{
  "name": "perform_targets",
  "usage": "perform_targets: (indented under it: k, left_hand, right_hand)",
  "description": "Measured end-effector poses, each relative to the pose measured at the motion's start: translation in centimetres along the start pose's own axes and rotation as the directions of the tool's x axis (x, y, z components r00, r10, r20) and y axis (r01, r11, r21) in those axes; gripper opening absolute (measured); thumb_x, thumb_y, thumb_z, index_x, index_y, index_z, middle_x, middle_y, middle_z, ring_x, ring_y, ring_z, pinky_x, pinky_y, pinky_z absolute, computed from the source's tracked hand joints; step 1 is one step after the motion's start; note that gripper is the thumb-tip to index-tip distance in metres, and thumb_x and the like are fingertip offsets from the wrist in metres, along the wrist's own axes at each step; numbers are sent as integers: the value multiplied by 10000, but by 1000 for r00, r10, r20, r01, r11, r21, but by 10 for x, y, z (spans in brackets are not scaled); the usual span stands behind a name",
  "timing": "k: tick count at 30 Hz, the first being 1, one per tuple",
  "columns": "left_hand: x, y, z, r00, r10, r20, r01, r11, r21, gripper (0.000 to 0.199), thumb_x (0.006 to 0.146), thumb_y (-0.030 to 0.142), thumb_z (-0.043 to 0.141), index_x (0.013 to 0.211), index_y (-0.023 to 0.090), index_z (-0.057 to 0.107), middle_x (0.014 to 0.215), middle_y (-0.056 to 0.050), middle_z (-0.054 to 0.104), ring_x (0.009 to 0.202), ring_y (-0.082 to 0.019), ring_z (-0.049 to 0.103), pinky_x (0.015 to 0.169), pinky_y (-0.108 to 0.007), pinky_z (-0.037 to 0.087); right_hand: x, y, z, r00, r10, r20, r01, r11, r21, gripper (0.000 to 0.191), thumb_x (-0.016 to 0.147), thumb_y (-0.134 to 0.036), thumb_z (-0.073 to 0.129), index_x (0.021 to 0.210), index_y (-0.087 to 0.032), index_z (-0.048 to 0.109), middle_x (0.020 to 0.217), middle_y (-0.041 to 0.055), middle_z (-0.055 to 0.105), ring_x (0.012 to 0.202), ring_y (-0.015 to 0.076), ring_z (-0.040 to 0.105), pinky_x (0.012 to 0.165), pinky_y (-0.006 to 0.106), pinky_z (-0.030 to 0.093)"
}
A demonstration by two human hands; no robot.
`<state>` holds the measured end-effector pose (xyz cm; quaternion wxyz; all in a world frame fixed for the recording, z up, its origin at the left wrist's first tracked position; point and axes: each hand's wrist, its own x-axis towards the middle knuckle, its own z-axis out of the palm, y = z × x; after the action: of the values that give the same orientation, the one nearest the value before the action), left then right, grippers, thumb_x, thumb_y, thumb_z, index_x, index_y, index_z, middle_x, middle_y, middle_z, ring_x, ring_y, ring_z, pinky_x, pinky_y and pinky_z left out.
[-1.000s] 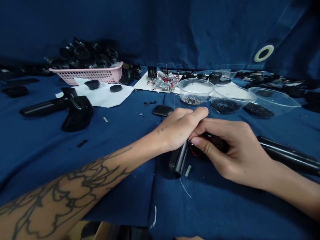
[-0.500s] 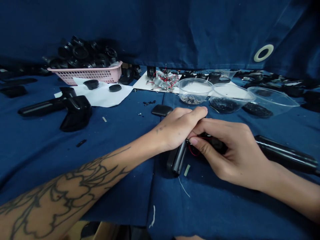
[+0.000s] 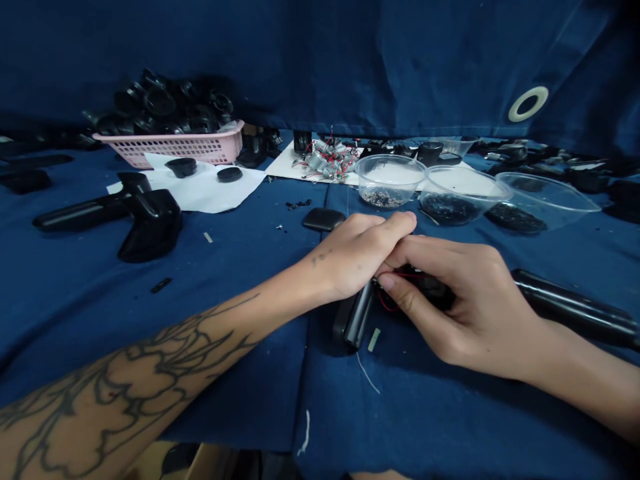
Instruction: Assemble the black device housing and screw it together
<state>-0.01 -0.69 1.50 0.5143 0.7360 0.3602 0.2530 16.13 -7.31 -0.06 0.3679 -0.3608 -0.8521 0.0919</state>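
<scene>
While right hand (image 3: pixel 475 307) pinches red wire (image 3: pixel 388 309), left hand (image 3: pixel 364 257) arches over black handle (image 3: pixel 356 323), cannot tell grip; clear tub (image 3: pixel 364 180) at twelve o'clock.

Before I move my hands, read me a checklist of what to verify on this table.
1. Right hand grip on the red wire: cannot tell; the fingertips are too close together.
2. Left hand grip: cannot tell; its fingers are mostly hidden.
3. Wire well clear of the right thumb: not ok, it loops right beside it.
4. Space beside the black handle free of scraps: not ok, a pale strip lies there.
5. Leftmost clear tub upright: ok.
</scene>
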Motion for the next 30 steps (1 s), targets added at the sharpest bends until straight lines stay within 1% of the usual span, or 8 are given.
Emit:
perform_targets:
  k: [4, 8, 14, 22, 26, 30]
  left_hand:
    - [0, 1, 0, 1000, -13, 4, 13, 1000, 6, 491, 1015, 525, 401, 672, 218, 574, 633, -16, 597, 663, -178, 564, 632, -317, 403]
    - [-1, 2, 1, 1000, -11, -14, 11, 1000, 17, 473, 1007, 524, 421, 659, 218, 515, 647, -3, 559, 676, -172, 549, 659, -320, 409]
    - [-1, 2, 2, 1000, -10, -13, 10, 1000, 25, 484, 1013, 526, 399, 678, 214, 558, 689, -19, 610, 714, -181, 589, 680, -322, 423]
    - [-1, 2, 1, 1000, -9, -8, 9, 1000, 11, 481, 1015, 523, 407, 689, 212, 575, 696, -23, 627, 711, -179, 602, 678, -322, 425]
    - [-2, 2, 1, 1000, -25, 8, 25, 1000, 2, 483, 1016, 525, 409, 687, 212, 573, 688, -19, 631, 684, -173, 595, 664, -321, 421]
    - [-2, 1, 0, 1000, -13, 17, 13, 1000, -1, 486, 1020, 522, 395, 691, 211, 570, 688, -17, 623, 696, -178, 599, 674, -326, 420]
  right_hand:
    - [0, 0, -1, 1000, -4, 5, 4, 1000, -3, 124, 909, -35, 594, 849, -139, 625, 763, -38, 592, 685, 64, 503, 672, 213, 410]
    - [-1, -1, -2, 1000, -20, 0, 20, 1000, 0, 134, 909, -23, 587, 844, -135, 623, 761, -40, 588, 673, 54, 499, 665, 203, 407]
    - [1, -1, -2, 1000, -25, 3, 25, 1000, -6, 137, 908, -24, 591, 844, -142, 617, 760, -35, 590, 664, 65, 500, 653, 221, 406]
    - [3, -1, -1, 999, -31, 15, 31, 1000, -4, 142, 909, -27, 582, 830, -144, 599, 748, -31, 577, 650, 71, 490, 644, 235, 399]
    - [4, -1, -1, 999, -27, 18, 27, 1000, 2, 137, 903, -18, 584, 838, -137, 605, 742, -36, 564, 647, 63, 477, 640, 225, 391]
    - [2, -1, -2, 999, -27, 21, 27, 1000, 8, 133, 902, -15, 584, 844, -134, 601, 748, -37, 564, 658, 57, 474, 645, 215, 388]
